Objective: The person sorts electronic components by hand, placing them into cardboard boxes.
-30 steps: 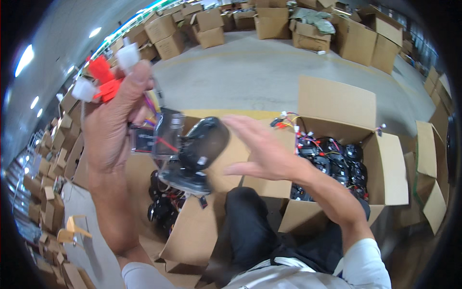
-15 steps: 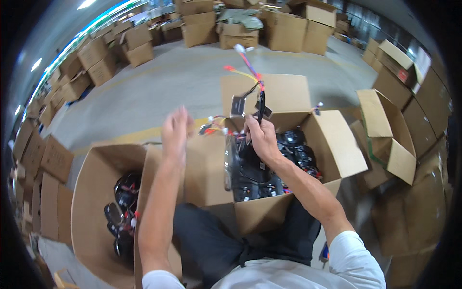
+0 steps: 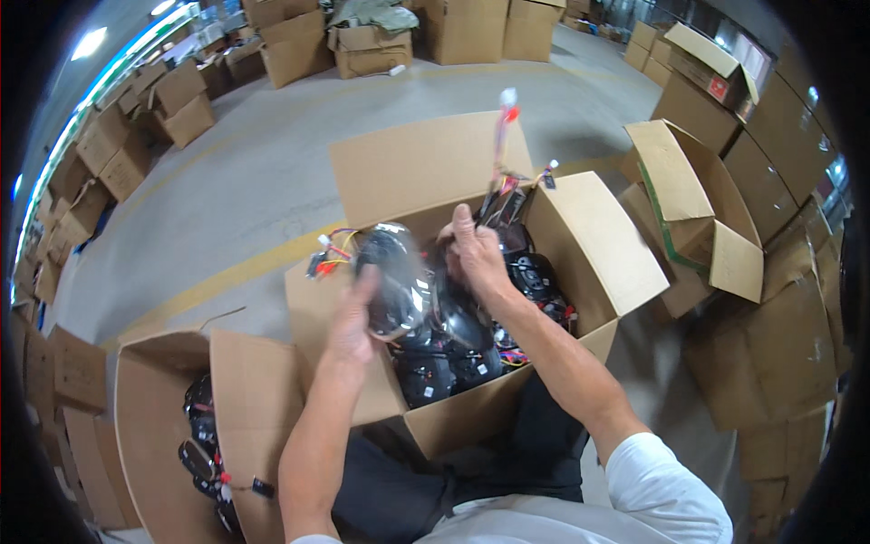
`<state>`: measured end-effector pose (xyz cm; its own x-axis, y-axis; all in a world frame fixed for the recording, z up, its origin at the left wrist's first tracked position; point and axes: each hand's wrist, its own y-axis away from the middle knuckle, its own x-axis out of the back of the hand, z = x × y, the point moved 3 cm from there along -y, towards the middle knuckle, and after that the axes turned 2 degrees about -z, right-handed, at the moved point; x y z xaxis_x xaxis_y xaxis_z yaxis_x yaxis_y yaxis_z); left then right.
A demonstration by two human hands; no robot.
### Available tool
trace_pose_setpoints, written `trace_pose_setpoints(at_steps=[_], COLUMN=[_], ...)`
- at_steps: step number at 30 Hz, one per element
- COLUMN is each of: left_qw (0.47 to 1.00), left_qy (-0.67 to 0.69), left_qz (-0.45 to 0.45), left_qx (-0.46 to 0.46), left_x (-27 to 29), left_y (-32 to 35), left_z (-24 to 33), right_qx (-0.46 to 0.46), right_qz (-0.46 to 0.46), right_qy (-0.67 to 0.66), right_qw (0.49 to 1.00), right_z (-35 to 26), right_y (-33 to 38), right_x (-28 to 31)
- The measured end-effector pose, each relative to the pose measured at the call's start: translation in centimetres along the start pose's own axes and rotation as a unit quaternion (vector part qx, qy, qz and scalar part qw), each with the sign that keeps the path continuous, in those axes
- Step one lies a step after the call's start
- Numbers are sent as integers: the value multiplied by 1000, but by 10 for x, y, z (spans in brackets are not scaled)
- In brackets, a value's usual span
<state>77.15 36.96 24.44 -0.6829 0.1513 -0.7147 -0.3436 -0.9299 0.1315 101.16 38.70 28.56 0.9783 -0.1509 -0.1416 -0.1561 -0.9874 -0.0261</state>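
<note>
My left hand (image 3: 352,325) is at the near left edge of a glossy black oval unit (image 3: 395,283), its fingers around that edge. The unit is tilted above the carton and smeared by motion. My right hand (image 3: 478,261), thumb up, is closed on a second black unit (image 3: 462,317), whose wires seem to rise beyond the hand to a white-and-red connector (image 3: 508,102). Below both hands, an open cardboard carton (image 3: 467,422) holds several similar black units with coloured wires. A bundle of wires with red and white plugs (image 3: 328,257) shows at the carton's left flap.
To the left, another open carton (image 3: 163,426) holds several black units (image 3: 201,453). An open empty-looking box (image 3: 698,204) is at the right beside stacked cartons (image 3: 770,335). More boxes (image 3: 367,53) line the far side of the grey floor (image 3: 272,136).
My left hand has come right and down onto the oval unit. My right hand has lowered slightly, and its wires have dropped toward the carton. The whole view has shifted.
</note>
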Motion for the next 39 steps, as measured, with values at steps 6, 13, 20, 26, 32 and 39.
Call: trace_pose_setpoints(at_steps=[6,13,20,26,32,39], left_qw=[964,984,931,952,956,988], left_qy=[125,-111,-349,-297,-279,-132], left_qz=[122,106,52,11,-79,-63], left_qx=[-201,-89,-96,-76,-32,47], left_x=[77,23,-23,-19,-30,-23], left_y=[-21,-12,18,14,24,19], left_z=[89,7,-90,-98,-77,-94], right_qx=[-198,63,161,211,227,270], right_qz=[-36,22,-27,-80,-169,-198], right_qy=[-108,-155,42,88,97,156], right_qw=[974,986,986,970,954,929], right_z=[-9,-46,-24,-13,-16,-15], right_y=[-5,4,41,60,66,58], right_x=[33,45,-15,-24,-27,-22])
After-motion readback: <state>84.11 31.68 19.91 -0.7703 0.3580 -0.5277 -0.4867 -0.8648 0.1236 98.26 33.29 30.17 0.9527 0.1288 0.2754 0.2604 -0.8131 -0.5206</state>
